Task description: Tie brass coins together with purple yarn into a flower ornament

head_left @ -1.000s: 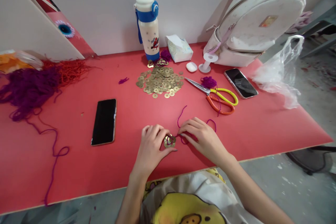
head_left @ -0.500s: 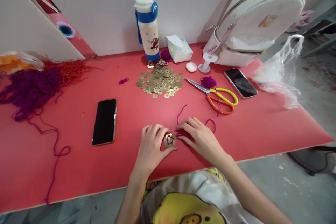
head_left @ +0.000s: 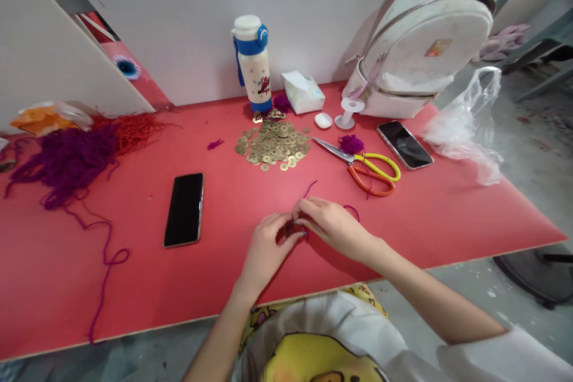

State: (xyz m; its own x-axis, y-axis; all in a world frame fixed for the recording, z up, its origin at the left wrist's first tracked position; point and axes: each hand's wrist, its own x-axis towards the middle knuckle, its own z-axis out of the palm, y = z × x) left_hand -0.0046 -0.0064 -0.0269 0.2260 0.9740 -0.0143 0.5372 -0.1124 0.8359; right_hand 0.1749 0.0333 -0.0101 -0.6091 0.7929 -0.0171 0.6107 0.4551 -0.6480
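My left hand is closed at the front of the red table, its thumb and fingers around the small brass coins tied with yarn, now almost wholly hidden. Pressed up against it, my right hand pinches the purple yarn at the coins. One yarn end sticks up beyond the fingers and a loop lies to the right. Farther back is a pile of brass coins with square holes. To its right lie scissors with yellow and orange handles, beside a small purple yarn ball.
A black phone lies left, a second phone right. Tangled purple yarn and red strands sit far left. Behind stand a bottle, tissue pack, white spool, backpack and plastic bag.
My right hand has moved left to meet my left hand. The coins, visible between the hands before, are now covered by the fingers. The view has shifted slightly.
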